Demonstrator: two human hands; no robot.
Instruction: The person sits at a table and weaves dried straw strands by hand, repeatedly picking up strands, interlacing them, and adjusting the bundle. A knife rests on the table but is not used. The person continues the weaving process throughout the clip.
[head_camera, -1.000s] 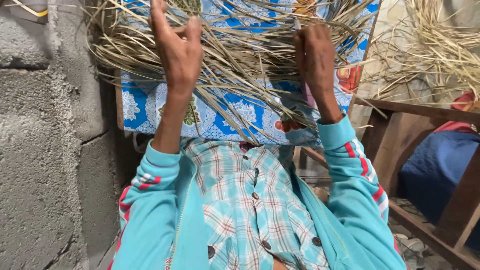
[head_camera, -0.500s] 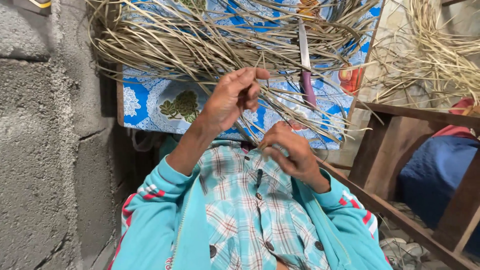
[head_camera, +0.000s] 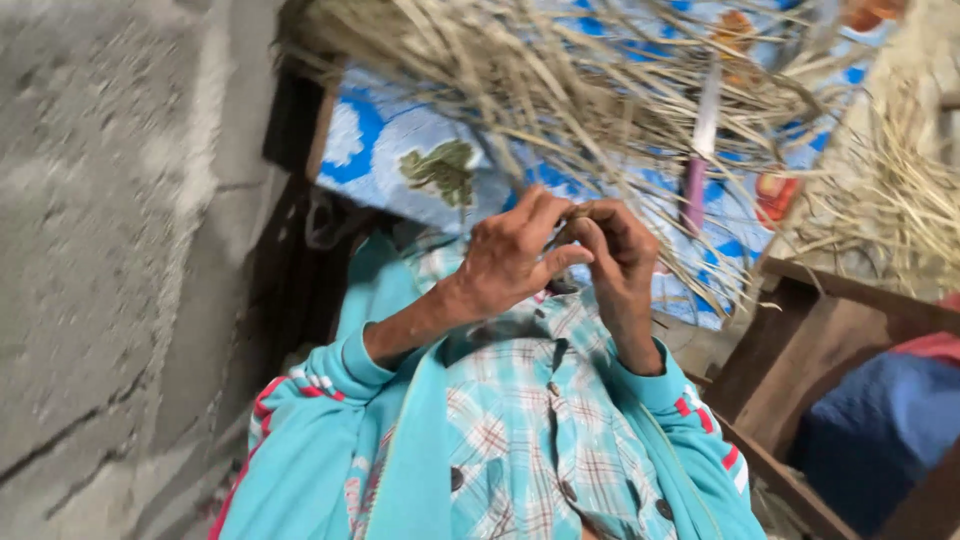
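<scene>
Head view, looking down along a turquoise jacket (head_camera: 410, 450) and a checked shirt (head_camera: 520, 440). Left hand (head_camera: 515, 255) and right hand (head_camera: 615, 250) raised together in front of the chest, fingertips meeting — both pinched on a thin dry straw strand (head_camera: 572, 212) at the lower edge of the straw pile (head_camera: 560, 90). Left fingers curled with the thumb pressed forward; right fingers bent inward toward the left hand, closed on the same strand. Strand itself small and partly hidden between the fingers, running up into the loose heap above.

Straw pile spread over a blue and white patterned cloth (head_camera: 400, 150), stalks trailing off its near edge. Knife (head_camera: 700, 150) with a pale blade and a purplish handle lying among the straw, just beyond the right hand and apart from it. Rough grey concrete wall (head_camera: 110, 250) on the left. Brown wooden frame (head_camera: 810, 340) on the right — more straw (head_camera: 900, 200) heaped above it, blue fabric (head_camera: 890, 430) beneath.
</scene>
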